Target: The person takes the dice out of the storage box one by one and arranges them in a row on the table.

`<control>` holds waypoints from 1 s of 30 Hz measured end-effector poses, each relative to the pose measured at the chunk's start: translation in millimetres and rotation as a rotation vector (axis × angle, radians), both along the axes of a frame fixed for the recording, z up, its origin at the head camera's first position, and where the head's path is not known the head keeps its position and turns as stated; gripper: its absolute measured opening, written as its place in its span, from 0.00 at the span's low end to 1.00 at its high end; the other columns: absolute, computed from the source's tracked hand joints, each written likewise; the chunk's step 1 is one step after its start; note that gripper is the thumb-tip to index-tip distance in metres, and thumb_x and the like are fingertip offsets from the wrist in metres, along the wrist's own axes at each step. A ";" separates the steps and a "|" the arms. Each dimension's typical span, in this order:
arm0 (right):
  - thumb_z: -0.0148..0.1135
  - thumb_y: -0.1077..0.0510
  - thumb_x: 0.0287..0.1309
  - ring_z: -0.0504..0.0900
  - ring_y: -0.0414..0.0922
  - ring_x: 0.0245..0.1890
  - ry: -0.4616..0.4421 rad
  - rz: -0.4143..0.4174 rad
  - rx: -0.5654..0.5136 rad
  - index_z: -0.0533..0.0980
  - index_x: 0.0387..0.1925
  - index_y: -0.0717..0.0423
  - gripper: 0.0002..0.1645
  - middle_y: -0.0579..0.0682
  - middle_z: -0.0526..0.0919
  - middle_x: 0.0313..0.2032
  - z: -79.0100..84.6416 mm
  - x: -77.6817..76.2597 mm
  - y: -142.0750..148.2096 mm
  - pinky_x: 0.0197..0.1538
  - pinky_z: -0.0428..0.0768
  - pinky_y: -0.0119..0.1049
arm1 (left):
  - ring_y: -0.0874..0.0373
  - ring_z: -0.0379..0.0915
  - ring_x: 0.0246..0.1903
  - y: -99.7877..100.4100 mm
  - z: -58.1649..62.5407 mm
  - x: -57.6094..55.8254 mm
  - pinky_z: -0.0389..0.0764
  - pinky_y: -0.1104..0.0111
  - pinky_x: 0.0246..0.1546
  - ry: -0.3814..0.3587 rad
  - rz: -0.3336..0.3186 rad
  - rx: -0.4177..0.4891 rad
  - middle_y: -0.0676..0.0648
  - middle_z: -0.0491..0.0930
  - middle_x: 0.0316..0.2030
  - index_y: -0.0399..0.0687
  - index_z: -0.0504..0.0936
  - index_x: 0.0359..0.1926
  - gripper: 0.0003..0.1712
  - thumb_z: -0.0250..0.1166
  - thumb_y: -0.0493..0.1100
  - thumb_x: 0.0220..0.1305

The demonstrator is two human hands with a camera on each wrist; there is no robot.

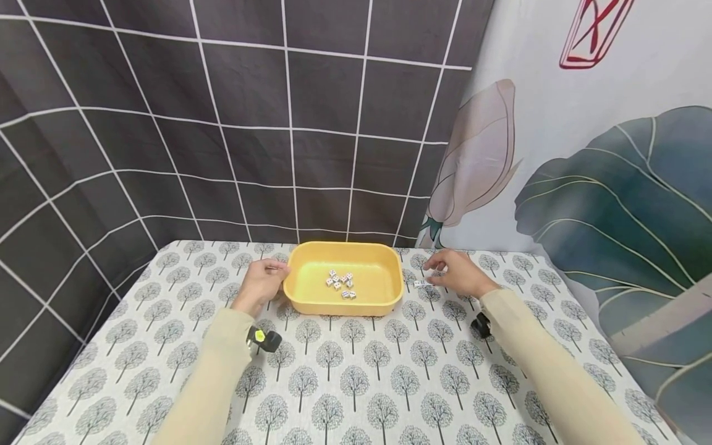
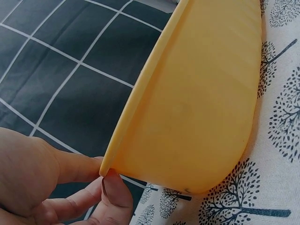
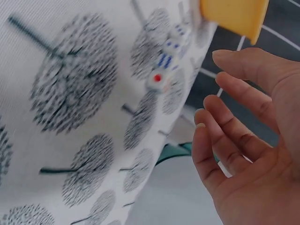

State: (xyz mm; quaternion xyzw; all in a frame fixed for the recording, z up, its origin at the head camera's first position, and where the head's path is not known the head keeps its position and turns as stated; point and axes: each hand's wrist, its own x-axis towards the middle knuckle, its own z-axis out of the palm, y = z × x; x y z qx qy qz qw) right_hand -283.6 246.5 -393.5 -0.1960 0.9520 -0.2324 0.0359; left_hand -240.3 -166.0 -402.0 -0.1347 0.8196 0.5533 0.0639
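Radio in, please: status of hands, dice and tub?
Left hand pinches tub at rim. Right hand empty, beside dice row. Other dice inside tub. No obstruction visible.

Yellow bin, white dice inside, dice row beside

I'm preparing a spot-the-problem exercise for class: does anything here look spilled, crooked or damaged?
Nothing clearly stands out. The yellow tub shows no obvious damage, with loose dice inside. The short row of dice outside, near the right hand, looks neatly lined up, not spilled.
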 end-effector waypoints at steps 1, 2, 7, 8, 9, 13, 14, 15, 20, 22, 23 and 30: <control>0.73 0.60 0.57 0.82 0.55 0.48 -0.004 0.001 -0.002 0.83 0.47 0.60 0.16 0.59 0.85 0.47 1.8 0.7 -2.2 0.54 0.83 0.54 | 0.54 0.81 0.39 -0.1 -0.4 -0.3 0.82 0.64 0.47 0.000 0.000 0.005 0.36 0.80 0.51 0.37 0.77 0.59 0.17 0.60 0.41 0.74; 0.73 0.60 0.57 0.81 0.56 0.49 -0.010 0.005 -0.005 0.83 0.48 0.61 0.17 0.59 0.85 0.47 3.6 1.6 -4.6 0.54 0.83 0.54 | 0.54 0.81 0.38 -0.4 -0.8 -0.6 0.82 0.65 0.46 -0.001 0.002 0.011 0.36 0.80 0.50 0.37 0.77 0.59 0.17 0.60 0.41 0.74; 0.73 0.58 0.58 0.81 0.57 0.51 -0.030 0.006 -0.012 0.82 0.51 0.61 0.20 0.58 0.85 0.50 11.5 5.0 -15.0 0.56 0.83 0.53 | 0.55 0.81 0.38 -1.4 -2.2 -1.4 0.82 0.67 0.45 0.003 -0.002 0.034 0.37 0.80 0.50 0.36 0.76 0.59 0.17 0.59 0.40 0.75; 0.73 0.58 0.57 0.81 0.57 0.51 -0.033 0.004 -0.013 0.82 0.51 0.61 0.20 0.58 0.85 0.50 12.9 5.7 -17.2 0.56 0.83 0.53 | 0.56 0.81 0.37 -1.4 -2.4 -1.3 0.82 0.67 0.46 0.003 -0.003 0.032 0.37 0.80 0.50 0.36 0.76 0.59 0.17 0.59 0.40 0.75; 0.73 0.57 0.57 0.81 0.56 0.52 -0.034 0.002 -0.015 0.82 0.51 0.60 0.21 0.58 0.85 0.50 14.4 6.2 -19.4 0.57 0.83 0.53 | 0.56 0.81 0.37 -1.5 -2.5 -1.3 0.82 0.66 0.46 0.003 -0.003 0.030 0.37 0.80 0.50 0.36 0.76 0.59 0.17 0.59 0.40 0.75; 0.74 0.57 0.56 0.81 0.56 0.52 -0.027 0.019 -0.023 0.82 0.51 0.59 0.21 0.58 0.84 0.50 19.6 8.5 -29.6 0.57 0.82 0.54 | 0.56 0.80 0.37 -1.8 -2.2 -0.9 0.82 0.63 0.48 -0.001 -0.004 0.026 0.38 0.80 0.49 0.37 0.76 0.59 0.17 0.59 0.40 0.74; 0.74 0.56 0.56 0.81 0.56 0.52 -0.022 0.024 -0.019 0.82 0.51 0.59 0.21 0.59 0.84 0.50 20.3 8.4 -32.1 0.57 0.82 0.53 | 0.56 0.81 0.38 -1.8 -2.0 -0.8 0.82 0.63 0.49 0.000 -0.004 0.027 0.37 0.80 0.50 0.36 0.76 0.59 0.17 0.59 0.40 0.74; 0.74 0.56 0.56 0.81 0.56 0.52 -0.021 0.033 -0.019 0.82 0.51 0.59 0.21 0.59 0.84 0.50 21.2 8.6 -34.4 0.57 0.82 0.54 | 0.55 0.81 0.38 -1.8 -1.9 -0.7 0.82 0.63 0.49 0.001 -0.003 0.028 0.37 0.80 0.50 0.36 0.76 0.59 0.17 0.59 0.40 0.74; 0.76 0.55 0.55 0.81 0.54 0.50 -0.011 0.056 0.006 0.83 0.50 0.58 0.22 0.59 0.85 0.49 24.1 8.8 -44.4 0.56 0.83 0.52 | 0.55 0.82 0.39 -0.3 -1.6 -0.9 0.82 0.61 0.51 0.000 -0.001 0.032 0.36 0.80 0.50 0.36 0.77 0.59 0.17 0.59 0.40 0.74; 0.76 0.55 0.54 0.81 0.52 0.50 -0.006 0.061 0.011 0.83 0.50 0.57 0.21 0.58 0.86 0.48 25.7 9.3 -48.4 0.55 0.82 0.51 | 0.54 0.82 0.39 0.0 -1.4 -1.0 0.82 0.61 0.51 -0.001 -0.001 0.030 0.36 0.80 0.50 0.36 0.76 0.59 0.17 0.59 0.40 0.75; 0.76 0.55 0.54 0.81 0.52 0.49 0.002 0.070 0.012 0.83 0.49 0.57 0.21 0.57 0.86 0.48 26.0 9.1 -50.2 0.55 0.82 0.51 | 0.55 0.82 0.38 0.2 -1.4 -1.1 0.82 0.62 0.50 -0.002 0.000 0.027 0.36 0.80 0.50 0.37 0.76 0.59 0.17 0.59 0.40 0.74; 0.78 0.53 0.52 0.81 0.52 0.50 0.011 0.112 0.009 0.83 0.49 0.59 0.24 0.55 0.85 0.48 26.7 9.9 -66.9 0.54 0.81 0.49 | 0.53 0.81 0.40 0.4 -0.7 -0.3 0.82 0.61 0.50 -0.010 0.008 0.020 0.36 0.79 0.51 0.37 0.77 0.59 0.18 0.59 0.41 0.75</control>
